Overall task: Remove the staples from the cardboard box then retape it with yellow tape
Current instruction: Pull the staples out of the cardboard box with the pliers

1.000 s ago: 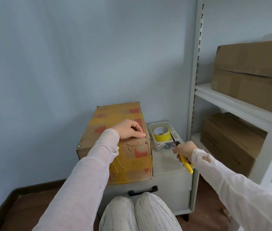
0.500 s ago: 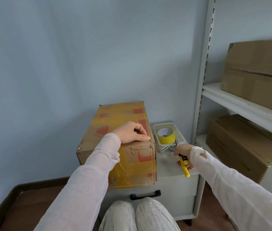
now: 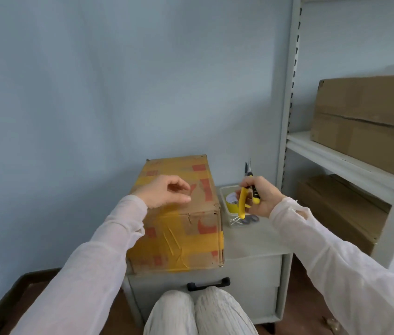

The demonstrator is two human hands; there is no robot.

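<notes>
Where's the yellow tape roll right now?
Head view, right of centre: yellow tape roll sits in the clear tray right of the cardboard box, partly behind the pliers the right hand holds.

One wide-angle head-worn camera looks forward and down, close over the person's knees (image 3: 220, 310), facing the cardboard box (image 3: 191, 238) at lower centre.

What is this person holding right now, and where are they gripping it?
The right hand grips yellow-handled pliers by the handles, tips pointing up. The left hand, loosely curled over the cardboard box, seems empty.
</notes>
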